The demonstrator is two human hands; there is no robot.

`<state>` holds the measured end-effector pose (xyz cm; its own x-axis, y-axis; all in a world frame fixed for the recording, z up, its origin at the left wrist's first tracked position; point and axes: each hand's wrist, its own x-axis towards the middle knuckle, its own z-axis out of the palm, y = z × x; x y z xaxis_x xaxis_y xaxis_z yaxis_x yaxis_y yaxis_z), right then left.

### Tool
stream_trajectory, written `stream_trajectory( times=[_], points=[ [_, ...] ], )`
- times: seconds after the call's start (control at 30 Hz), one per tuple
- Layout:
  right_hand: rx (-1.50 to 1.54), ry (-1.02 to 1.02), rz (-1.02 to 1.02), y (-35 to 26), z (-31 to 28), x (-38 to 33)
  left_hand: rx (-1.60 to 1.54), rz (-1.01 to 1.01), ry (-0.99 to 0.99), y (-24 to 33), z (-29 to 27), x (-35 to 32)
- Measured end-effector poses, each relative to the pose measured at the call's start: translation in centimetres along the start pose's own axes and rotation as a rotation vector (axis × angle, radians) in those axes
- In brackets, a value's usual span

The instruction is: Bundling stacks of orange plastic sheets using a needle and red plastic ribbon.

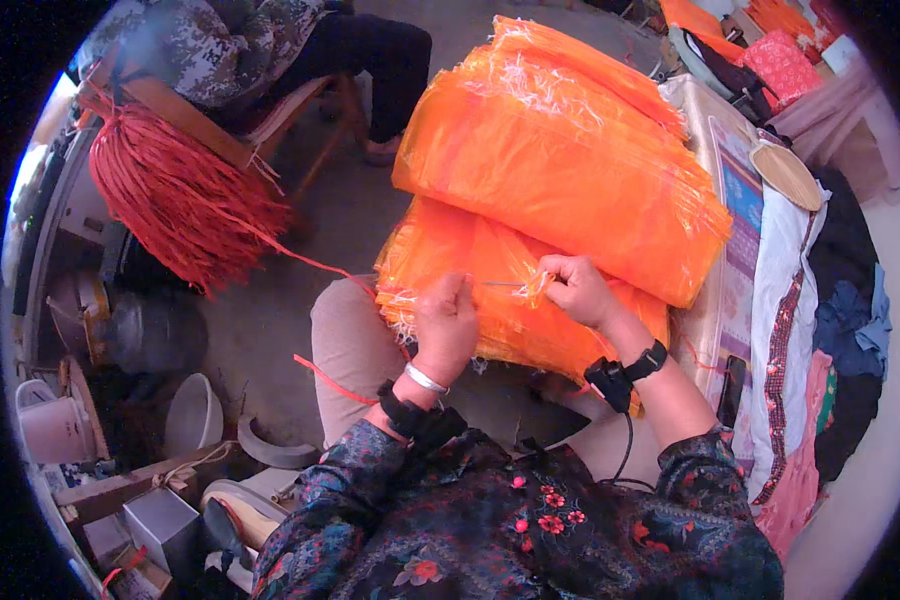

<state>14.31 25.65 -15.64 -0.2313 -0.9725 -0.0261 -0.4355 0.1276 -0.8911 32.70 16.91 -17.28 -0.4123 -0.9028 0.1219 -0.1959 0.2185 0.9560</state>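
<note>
Folded orange woven plastic sheets (560, 160) with frayed white edges lie stacked in front of me, the lower stack (460, 250) across my lap. My right hand (577, 288) is closed in a pinch on a gathered, frayed edge of the orange sheet. Close to it on the left, my left hand (445, 318) is closed too, fingertips pressed together. A thin needle-like rod (500, 284) spans the gap between the hands, its left end near my left fingertips. One red strip (310, 262) runs from a hanging bundle toward my left forearm, and its loose end lies over my thigh.
The bundle of red strips (175, 195) hangs from a wooden chair at left, where another person (300, 60) sits. At right, a covered table (735, 200) holds a round fan-like paddle (785, 177) and clothes. Buckets (55, 425) and boxes (162, 520) stand at lower left.
</note>
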Motion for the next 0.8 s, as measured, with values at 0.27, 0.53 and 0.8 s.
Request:
stream_trajectory(
  times=[0.27, 0.53, 0.8],
  points=[
    [-0.031, -0.049, -0.042, -2.5, 0.5, 0.3, 0.321, 0.513, -0.193, 2.4, 4.6, -0.5],
    [0.237, -0.133, 0.162, -3.0, -3.7, 1.4, 0.174, 0.083, -0.225, 2.9, 4.6, -2.1],
    [-0.056, -0.311, 0.091, -2.9, -4.8, 2.5, -0.813, -0.600, -0.046, 1.9, 3.5, 0.2]
  ],
)
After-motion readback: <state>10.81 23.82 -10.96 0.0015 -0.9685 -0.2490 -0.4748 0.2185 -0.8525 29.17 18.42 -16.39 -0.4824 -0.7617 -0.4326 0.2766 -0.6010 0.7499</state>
